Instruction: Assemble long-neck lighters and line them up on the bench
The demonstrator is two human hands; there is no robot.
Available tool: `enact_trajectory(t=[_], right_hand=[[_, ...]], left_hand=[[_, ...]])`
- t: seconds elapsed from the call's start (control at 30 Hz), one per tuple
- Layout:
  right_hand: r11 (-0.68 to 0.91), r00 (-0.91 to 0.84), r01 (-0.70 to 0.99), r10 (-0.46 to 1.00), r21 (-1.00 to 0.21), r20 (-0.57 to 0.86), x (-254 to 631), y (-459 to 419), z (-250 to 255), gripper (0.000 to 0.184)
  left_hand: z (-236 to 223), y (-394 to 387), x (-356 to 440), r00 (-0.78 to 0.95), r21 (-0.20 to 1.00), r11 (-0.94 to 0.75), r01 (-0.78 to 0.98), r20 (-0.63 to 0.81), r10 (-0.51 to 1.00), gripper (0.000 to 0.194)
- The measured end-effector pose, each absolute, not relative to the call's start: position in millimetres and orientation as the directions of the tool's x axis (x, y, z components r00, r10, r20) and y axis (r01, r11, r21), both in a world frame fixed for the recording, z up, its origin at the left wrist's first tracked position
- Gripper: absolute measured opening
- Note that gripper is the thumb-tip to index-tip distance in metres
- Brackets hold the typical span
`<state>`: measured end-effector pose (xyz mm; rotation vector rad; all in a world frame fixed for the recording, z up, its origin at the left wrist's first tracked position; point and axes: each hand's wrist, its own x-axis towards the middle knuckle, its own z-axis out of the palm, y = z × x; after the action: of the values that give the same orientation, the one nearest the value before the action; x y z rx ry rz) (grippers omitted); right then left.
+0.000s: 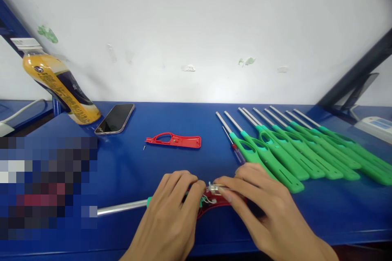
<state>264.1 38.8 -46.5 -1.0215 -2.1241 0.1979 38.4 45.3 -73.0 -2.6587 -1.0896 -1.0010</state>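
Observation:
An opened long-nosed gas lighter lies at the table's front, its inside showing in a red half-shell [222, 200]. My left hand [173, 208] is closed over its front part, where the green collar and metal barrel [122, 207] stick out to the left. A thin white wire shows between my hands. My right hand [263, 204] pinches a clear part with a small valve-like end [212, 188] over the half-shell; most of that part is hidden by my fingers. The other red half-shell [186, 142] lies farther back, with a small screw [144, 147] next to it.
Several green lighters [284, 151] lie side by side on the right, with a screwdriver [237, 153] at their left end. A phone [115, 119] and a yellow bottle [58, 83] are at the back left. A white wall [196, 28] closes off the blue table [171, 118].

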Motion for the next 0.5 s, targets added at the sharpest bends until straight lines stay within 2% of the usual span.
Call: enact_trajectory(t=[0.5], right_hand=[[0.657, -0.412, 0.628, 0.735, -0.417, 0.538, 267.1, 39.4, -50.3, 0.026]], left_hand=[[-70.8, 46.1, 40.7, 0.524, 0.171, -0.748, 0.641, 0.614, 0.590, 0.033]])
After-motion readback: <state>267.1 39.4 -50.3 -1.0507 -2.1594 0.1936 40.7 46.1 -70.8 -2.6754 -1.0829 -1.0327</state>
